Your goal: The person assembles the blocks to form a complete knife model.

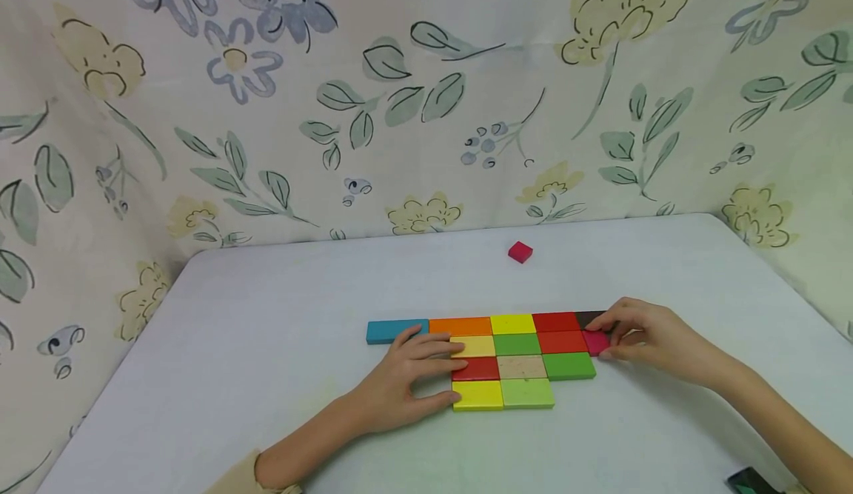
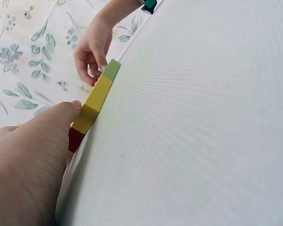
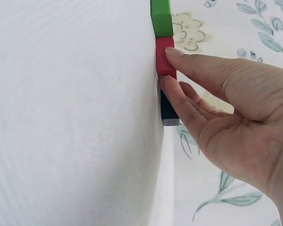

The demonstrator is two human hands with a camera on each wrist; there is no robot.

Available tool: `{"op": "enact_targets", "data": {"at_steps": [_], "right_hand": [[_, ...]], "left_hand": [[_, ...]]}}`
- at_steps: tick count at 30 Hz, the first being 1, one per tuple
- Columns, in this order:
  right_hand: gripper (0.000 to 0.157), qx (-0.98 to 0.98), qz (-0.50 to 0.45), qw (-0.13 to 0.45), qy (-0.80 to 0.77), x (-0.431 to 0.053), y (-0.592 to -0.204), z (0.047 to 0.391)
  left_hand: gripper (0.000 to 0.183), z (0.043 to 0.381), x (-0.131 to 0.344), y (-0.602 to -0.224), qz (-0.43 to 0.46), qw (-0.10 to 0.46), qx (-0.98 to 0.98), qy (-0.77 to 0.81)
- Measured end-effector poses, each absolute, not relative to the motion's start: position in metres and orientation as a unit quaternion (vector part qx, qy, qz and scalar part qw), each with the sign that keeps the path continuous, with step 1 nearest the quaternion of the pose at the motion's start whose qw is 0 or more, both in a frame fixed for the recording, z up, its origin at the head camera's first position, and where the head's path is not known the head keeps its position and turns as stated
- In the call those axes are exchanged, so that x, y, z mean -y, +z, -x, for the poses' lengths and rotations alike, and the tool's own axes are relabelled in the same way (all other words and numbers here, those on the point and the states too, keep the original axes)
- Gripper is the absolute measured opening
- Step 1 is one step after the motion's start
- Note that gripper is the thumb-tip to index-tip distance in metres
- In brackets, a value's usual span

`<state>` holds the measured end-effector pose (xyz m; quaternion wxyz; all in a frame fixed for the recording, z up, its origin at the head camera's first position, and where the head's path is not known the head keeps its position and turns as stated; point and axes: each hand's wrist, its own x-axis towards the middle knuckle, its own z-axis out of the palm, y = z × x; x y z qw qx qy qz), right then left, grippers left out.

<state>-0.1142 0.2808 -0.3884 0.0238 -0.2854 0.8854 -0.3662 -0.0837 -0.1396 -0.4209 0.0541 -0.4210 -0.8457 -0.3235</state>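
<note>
Flat coloured blocks lie in four touching rows on the table. The back row runs from a blue block (image 1: 395, 332) through an orange block (image 1: 460, 326) to a dark block (image 1: 586, 319). My left hand (image 1: 400, 379) has its fingers spread, the tips touching the left ends of the front rows, including a yellow block (image 1: 478, 396) and a red block (image 1: 476, 369). My right hand (image 1: 656, 338) pinches a small pink block (image 3: 164, 61) between thumb and finger. That block sits at the second row's right end, in front of the dark one.
A small red block (image 1: 520, 252) lies alone near the back of the white-covered table (image 1: 300, 286). Floral fabric (image 1: 426, 183) hangs behind the back edge. A dark device (image 1: 751, 481) is by the right forearm.
</note>
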Motion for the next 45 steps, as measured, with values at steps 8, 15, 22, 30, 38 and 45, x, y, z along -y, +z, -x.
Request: {"op": "enact_targets", "data": {"at_steps": [8, 15, 22, 30, 38, 45], "right_hand": [[0.034, -0.883, 0.284, 0.023, -0.374, -0.281, -0.389, 0.114], [0.036, -0.886, 0.275, 0.038, -0.371, -0.282, -0.388, 0.114], [0.036, -0.883, 0.284, 0.035, -0.371, -0.289, -0.383, 0.117], [0.035, -0.901, 0.269, 0.03, -0.339, -0.289, -0.364, 0.124], [0.032, -0.908, 0.262, 0.02, -0.326, -0.277, -0.344, 0.141], [0.035, -0.909, 0.251, 0.045, -0.33, -0.258, -0.328, 0.165]], "left_hand": [[0.042, 0.083, 0.139, -0.42, 0.42, 0.055, 0.847, -0.323], [0.042, 0.082, 0.14, -0.42, 0.422, 0.056, 0.846, -0.321], [0.042, 0.083, 0.14, -0.422, 0.424, 0.056, 0.842, -0.327], [0.041, 0.083, 0.14, -0.419, 0.414, 0.034, 0.844, -0.338], [0.041, 0.082, 0.14, -0.418, 0.414, 0.034, 0.843, -0.341], [0.041, 0.083, 0.14, -0.419, 0.415, 0.035, 0.844, -0.338]]}}
